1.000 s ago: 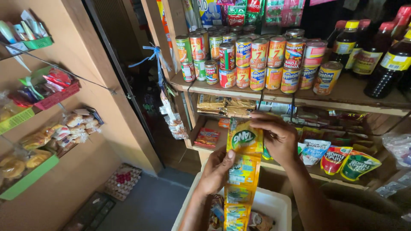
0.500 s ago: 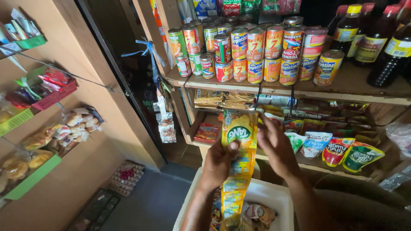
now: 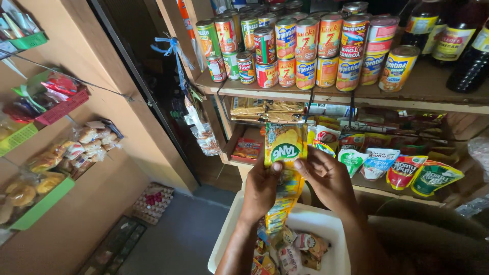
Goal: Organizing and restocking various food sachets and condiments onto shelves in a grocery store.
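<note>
Both hands now higher: left hand [image 3: 261, 187], right hand [image 3: 326, 178] pinching sachet strip [image 3: 285, 147]; grip near seam, tear straight.

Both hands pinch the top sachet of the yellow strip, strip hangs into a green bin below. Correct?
Not quite: the bin is white, not green, as the head view shows. The rest holds: the left hand and right hand both pinch the top sachet of the yellow strip, and the strip hangs down into that bin.
</note>
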